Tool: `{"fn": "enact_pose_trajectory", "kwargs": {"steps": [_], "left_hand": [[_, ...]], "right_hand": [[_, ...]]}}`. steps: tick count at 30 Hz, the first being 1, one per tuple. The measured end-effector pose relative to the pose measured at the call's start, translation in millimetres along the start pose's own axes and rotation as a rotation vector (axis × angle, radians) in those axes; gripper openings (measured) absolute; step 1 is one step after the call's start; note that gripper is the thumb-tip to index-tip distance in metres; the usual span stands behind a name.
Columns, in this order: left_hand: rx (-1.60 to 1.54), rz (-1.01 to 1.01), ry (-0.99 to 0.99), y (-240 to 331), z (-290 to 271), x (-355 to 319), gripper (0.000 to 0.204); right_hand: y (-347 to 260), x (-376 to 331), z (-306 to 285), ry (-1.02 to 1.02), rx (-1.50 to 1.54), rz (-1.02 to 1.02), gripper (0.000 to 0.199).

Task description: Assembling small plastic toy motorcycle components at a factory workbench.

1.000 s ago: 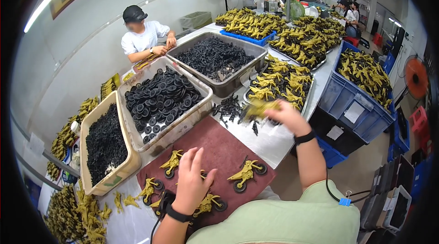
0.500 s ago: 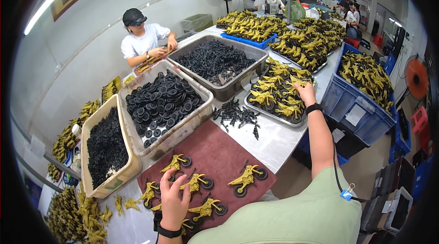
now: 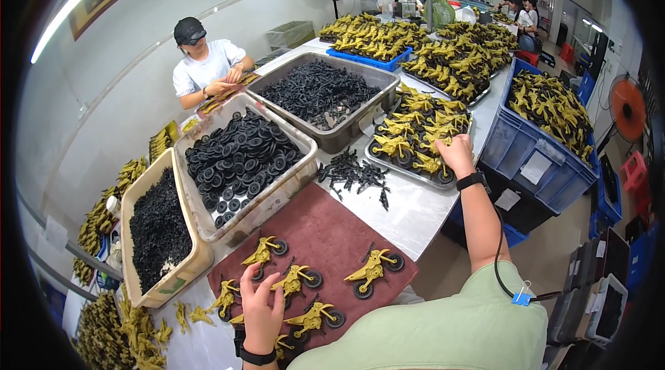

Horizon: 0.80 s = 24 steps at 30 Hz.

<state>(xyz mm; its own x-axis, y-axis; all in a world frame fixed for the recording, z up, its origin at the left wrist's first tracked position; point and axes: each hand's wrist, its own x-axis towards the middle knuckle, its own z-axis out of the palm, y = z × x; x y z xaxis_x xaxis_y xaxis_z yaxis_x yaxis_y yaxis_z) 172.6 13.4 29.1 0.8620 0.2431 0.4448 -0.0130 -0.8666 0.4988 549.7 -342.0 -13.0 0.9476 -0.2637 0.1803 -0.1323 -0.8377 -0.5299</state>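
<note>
Over the maroon cloth [image 3: 308,221], my left hand [image 3: 262,311] is open and holds nothing. Its fingers are spread above several yellow toy motorcycles with black wheels; one toy motorcycle [image 3: 374,271] lies apart at the right of the cloth. My right hand [image 3: 456,155] reaches to the near right part of a metal tray [image 3: 409,171], which is filled with rows of the same toys. Its fingers are bent and closed at a yellow toy motorcycle [image 3: 431,164], and the hand partly hides the grip.
Tubs of black wheels [image 3: 239,162] and small black parts [image 3: 163,224] stand at the left, with another black-parts tub [image 3: 318,93] behind. Loose black parts [image 3: 355,172] lie beside the tray. A blue crate [image 3: 537,155] of yellow toys stands right. A co-worker [image 3: 208,68] works across the table.
My right hand has moved nearer to me over the tray, from toys further back to its front right part. My left hand stays over the cloth. The view has shifted slightly.
</note>
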Motion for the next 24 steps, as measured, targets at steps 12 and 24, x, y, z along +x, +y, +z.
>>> {"fn": "enact_pose_trajectory", "kwargs": {"steps": [12, 24], "left_hand": [[-0.012, 0.056, -0.202, 5.6, -10.0, -5.4, 0.032], [0.351, 0.053, -0.687, 12.1, -1.2, -38.9, 0.06]], "right_hand": [[-13.6, -36.2, 14.0, 0.597, 0.136, -0.496, 0.062], [-69.8, -213.8, -10.7, -0.966, 0.148, -0.932, 0.073]]}}
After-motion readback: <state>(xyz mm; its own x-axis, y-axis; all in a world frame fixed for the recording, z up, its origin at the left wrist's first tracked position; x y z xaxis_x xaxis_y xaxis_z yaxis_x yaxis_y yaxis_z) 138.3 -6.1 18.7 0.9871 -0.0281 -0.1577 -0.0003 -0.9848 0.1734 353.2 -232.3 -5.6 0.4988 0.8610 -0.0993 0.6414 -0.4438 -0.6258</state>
